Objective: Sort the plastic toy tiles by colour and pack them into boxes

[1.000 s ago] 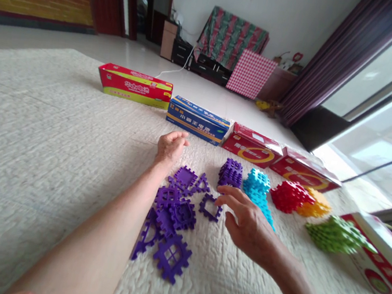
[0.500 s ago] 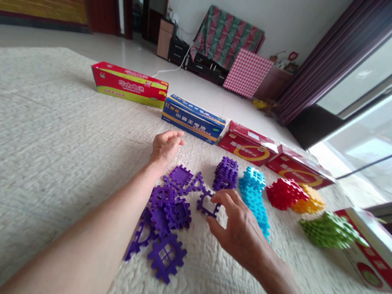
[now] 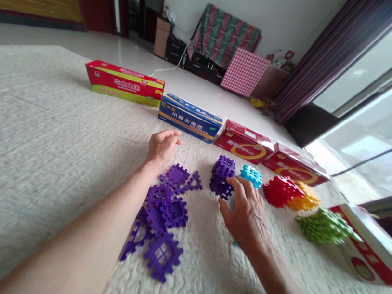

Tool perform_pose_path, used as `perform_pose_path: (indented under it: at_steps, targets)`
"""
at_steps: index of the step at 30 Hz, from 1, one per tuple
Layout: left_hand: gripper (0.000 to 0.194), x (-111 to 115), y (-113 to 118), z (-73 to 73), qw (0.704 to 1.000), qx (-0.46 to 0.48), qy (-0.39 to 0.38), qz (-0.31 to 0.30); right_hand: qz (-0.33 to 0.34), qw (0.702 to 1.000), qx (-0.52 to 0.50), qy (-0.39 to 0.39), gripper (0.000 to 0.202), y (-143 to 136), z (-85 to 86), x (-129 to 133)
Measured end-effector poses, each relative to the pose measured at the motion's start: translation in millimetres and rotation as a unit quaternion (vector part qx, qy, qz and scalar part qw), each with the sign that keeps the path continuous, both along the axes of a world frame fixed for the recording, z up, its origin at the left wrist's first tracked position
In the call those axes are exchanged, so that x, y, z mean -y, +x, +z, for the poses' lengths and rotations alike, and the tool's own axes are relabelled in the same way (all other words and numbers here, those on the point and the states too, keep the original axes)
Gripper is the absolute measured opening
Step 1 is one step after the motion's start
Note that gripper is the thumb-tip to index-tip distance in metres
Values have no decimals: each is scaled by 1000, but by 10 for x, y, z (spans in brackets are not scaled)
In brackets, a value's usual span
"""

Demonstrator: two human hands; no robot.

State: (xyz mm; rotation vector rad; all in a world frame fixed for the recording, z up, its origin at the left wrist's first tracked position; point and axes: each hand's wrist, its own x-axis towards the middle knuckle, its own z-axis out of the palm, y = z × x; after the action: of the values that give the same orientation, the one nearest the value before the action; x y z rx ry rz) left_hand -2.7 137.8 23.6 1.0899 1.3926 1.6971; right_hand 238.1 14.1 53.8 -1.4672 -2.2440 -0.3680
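My right hand (image 3: 245,212) pinches a purple interlocking plastic tile (image 3: 220,187) between thumb and forefinger, at the near end of a stack of purple tiles (image 3: 226,163). Where the held tile ends and the stack begins is hard to tell. My left hand (image 3: 163,146) is loosely closed above the bedding, with nothing visible in its fingers. Below it lies a loose heap of purple tiles (image 3: 157,217), some with window or arch cut-outs. A light-blue tile row (image 3: 251,174) is mostly hidden behind my right hand.
Piles of red tiles (image 3: 280,191), yellow tiles (image 3: 306,196) and green tiles (image 3: 327,226) lie to the right on the quilted cover (image 3: 71,149). A red box (image 3: 124,83), a blue box (image 3: 190,118), two dark-red boxes (image 3: 244,143) and a white-and-red box (image 3: 372,245) stand around them.
My right hand has carried a purple tile from beside the loose heap away and to the right, up to the purple stack. My left hand has stayed closed in about the same place.
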Motion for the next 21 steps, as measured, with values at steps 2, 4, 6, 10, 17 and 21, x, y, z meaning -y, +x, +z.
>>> perform_pose_path:
  at_steps: [2,4,6,10,17,21]
  targets:
    - [31,3,2,3,1000,3,1,-1,7,1000,1,0,44,9,-6,-11]
    - [31,9,3,7,1000,5,0,-3,13,1000,0,2,44,15,-9,-23]
    - [31,15,4,9,1000,6,0,-4,17,1000,-5,7,44,10,-4,-29]
    - [31,17,4,7,1000,8,0,-3,48,998,-36,7,38,-63,30,5]
    - [31,-4,3,-15,1000,13,13,-3,194,964,-122,-138,26,-335,106,239]
    - [32,6,13,-1,1000,17,10,1,253,936,-129,-207,37,-444,126,335]
